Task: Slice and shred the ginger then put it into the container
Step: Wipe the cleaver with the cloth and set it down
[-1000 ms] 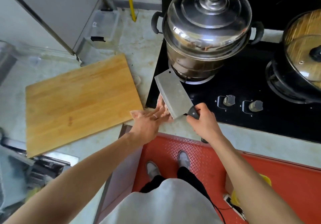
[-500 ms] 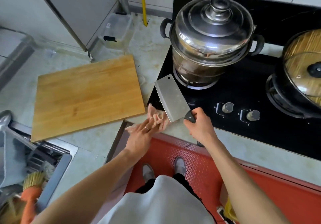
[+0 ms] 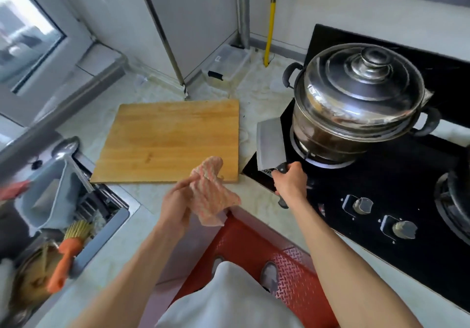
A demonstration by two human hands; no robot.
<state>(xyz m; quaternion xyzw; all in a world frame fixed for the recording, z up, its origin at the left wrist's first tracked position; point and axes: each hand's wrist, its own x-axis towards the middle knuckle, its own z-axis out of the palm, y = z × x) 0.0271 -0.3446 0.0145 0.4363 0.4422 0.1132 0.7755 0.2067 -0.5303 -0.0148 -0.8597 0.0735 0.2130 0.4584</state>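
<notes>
My right hand [image 3: 290, 182] grips the black handle of a cleaver [image 3: 270, 147], whose blade points away over the front left corner of the black stove. My left hand [image 3: 178, 205] holds a pink striped cloth [image 3: 211, 192] just in front of the near right corner of the bare wooden cutting board [image 3: 170, 139]. A clear lidded plastic container [image 3: 226, 64] sits on the counter behind the board, against the wall. No ginger is visible in this view.
A large steel steamer pot [image 3: 361, 98] stands on the left burner, right behind the cleaver. Stove knobs [image 3: 361, 205] lie at the front. A sink [image 3: 63, 213] with a grey tub and an orange-handled brush [image 3: 66, 254] is at the left.
My left hand with the cloth has come away from the cleaver blade, moving left toward the board. The cleaver stays in my right hand. The view has swung left and up.
</notes>
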